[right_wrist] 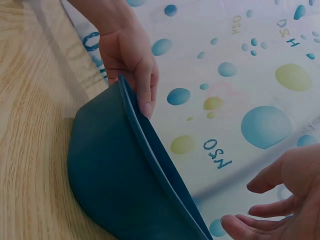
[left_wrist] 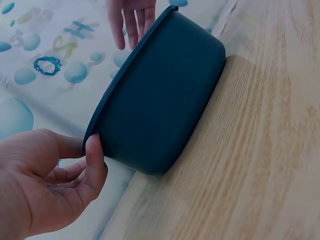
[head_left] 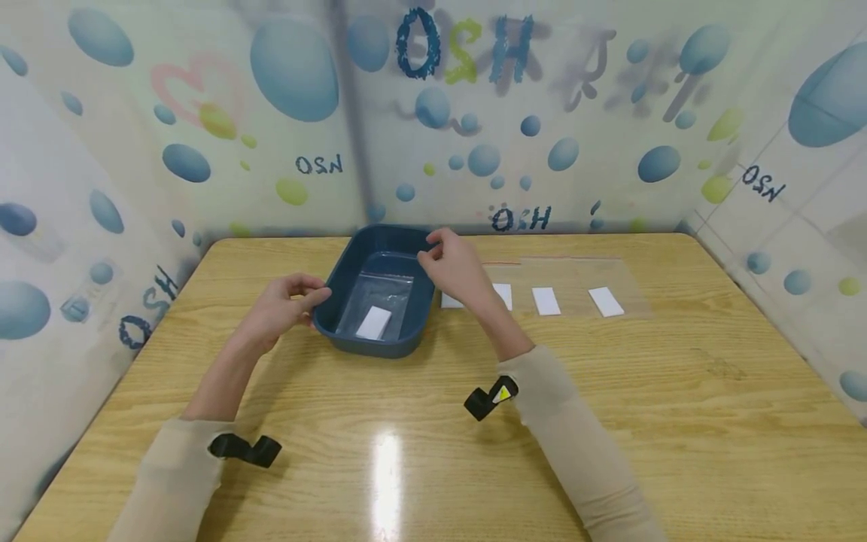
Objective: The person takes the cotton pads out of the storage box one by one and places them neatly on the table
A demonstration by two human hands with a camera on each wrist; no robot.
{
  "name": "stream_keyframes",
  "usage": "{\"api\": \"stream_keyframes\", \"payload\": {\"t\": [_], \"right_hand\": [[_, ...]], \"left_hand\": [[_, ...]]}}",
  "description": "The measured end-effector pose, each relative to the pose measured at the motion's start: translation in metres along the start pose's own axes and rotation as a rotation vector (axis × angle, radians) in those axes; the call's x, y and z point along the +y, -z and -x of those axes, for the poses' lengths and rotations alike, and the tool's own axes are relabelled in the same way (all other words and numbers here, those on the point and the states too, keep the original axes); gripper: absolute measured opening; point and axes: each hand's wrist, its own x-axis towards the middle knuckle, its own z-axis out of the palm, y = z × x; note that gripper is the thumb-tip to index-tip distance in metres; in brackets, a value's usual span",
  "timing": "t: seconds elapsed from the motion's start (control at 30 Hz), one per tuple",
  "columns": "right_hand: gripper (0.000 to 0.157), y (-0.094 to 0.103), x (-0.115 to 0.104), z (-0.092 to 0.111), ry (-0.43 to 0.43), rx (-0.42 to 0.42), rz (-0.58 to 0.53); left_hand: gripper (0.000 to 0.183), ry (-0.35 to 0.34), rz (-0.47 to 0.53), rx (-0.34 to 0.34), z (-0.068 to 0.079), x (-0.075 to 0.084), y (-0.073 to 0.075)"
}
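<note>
A dark blue plastic basin [head_left: 369,348] stands at the back of the table, left of the middle. My left hand [head_left: 279,307] pinches its left rim between thumb and fingers, as the left wrist view also shows. Over the far right corner hovers my right hand [head_left: 459,272]; in the right wrist view its loosely bent fingers [right_wrist: 267,175] are apart from the rim. Inside the basin lie a clear plastic bag [head_left: 393,292] and a white rectangular piece [head_left: 374,324] near the front wall.
Right of the basin, clear plastic bags [head_left: 576,275] lie flat near the table's back edge. Several white rectangular pieces, such as one white piece [head_left: 606,302], sit on or in them. A patterned curtain [head_left: 433,173] rises behind the wooden table [head_left: 677,421].
</note>
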Motion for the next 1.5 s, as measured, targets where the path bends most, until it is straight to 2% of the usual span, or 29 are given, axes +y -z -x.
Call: {"api": "stream_keyframes", "payload": {"t": [0.33,0.6,0.67,0.77,0.97,1.23,1.5], "right_hand": [[0.044,-0.020,-0.009,-0.004,-0.077,-0.077,0.100],[0.048,-0.032,-0.018,-0.003,-0.073,-0.116,0.200],[0.043,-0.035,-0.019,-0.004,-0.072,-0.124,0.222],[0.026,-0.040,-0.019,-0.006,-0.079,-0.149,0.229],[0.050,-0.051,-0.017,-0.011,-0.100,-0.210,0.222],[0.050,-0.065,-0.019,-0.016,-0.179,-0.278,0.270],[0.051,-0.075,-0.026,-0.019,-0.235,-0.309,0.447]], "left_hand": [[0.041,-0.018,0.002,0.004,-0.001,-0.001,-0.001],[0.041,-0.013,0.001,0.007,-0.001,0.000,0.000],[0.041,-0.014,-0.001,0.007,-0.001,0.000,0.000],[0.040,-0.014,0.000,0.008,0.000,0.000,0.000],[0.041,-0.011,-0.008,0.005,0.000,0.001,0.000],[0.042,-0.006,-0.030,0.001,0.001,0.002,-0.001],[0.043,0.002,0.000,-0.003,0.000,0.002,-0.002]]}}
